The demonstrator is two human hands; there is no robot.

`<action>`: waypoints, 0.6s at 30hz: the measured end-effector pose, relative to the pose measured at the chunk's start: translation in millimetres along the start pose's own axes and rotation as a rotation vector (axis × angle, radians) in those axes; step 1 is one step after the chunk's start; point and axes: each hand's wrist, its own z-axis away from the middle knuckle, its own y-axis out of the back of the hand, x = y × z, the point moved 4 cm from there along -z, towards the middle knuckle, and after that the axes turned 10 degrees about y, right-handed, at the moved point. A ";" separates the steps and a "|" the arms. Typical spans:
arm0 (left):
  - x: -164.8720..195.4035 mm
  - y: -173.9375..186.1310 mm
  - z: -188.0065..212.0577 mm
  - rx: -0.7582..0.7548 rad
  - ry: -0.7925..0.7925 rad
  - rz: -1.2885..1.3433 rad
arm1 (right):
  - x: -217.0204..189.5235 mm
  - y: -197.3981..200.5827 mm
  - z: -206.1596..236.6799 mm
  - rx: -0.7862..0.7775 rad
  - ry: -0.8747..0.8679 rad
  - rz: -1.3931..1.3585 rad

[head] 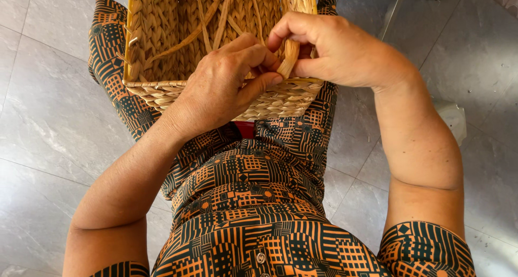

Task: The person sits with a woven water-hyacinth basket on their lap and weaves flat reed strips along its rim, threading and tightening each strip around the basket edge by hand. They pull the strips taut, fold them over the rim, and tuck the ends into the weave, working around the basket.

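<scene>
A rectangular woven straw basket (156,45) rests on my lap, its near rim toward me. Loose straw strands (216,18) lie inside it. My left hand (226,77) pinches a thick tan straw strand (288,58) at the near rim, thumb and fingers closed on its lower end. My right hand (334,48) grips the same strand from above and the right, fingers curled over it. Both hands touch each other at the basket's near right corner.
I sit in clothes with an orange and dark green geometric pattern (253,201). Grey tiled floor (48,120) surrounds me. Metal legs of a piece of furniture (396,2) stand at the top right. A pale object (453,118) sits on the floor by my right arm.
</scene>
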 end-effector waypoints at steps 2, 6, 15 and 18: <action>0.1 -1.3 -0.8 -0.008 0.000 -0.019 | 4.2 3.2 0.2 -0.027 0.015 -0.040; 1.2 -2.4 0.7 0.043 0.030 -0.133 | 10.4 4.6 -1.8 -0.088 -0.052 -0.338; 2.8 -16.9 -1.9 0.065 0.011 -0.386 | 12.0 0.7 0.5 -0.005 -0.109 0.030; 2.8 -19.0 0.4 0.101 0.022 -0.366 | 18.1 -2.5 0.6 -0.025 -0.176 0.144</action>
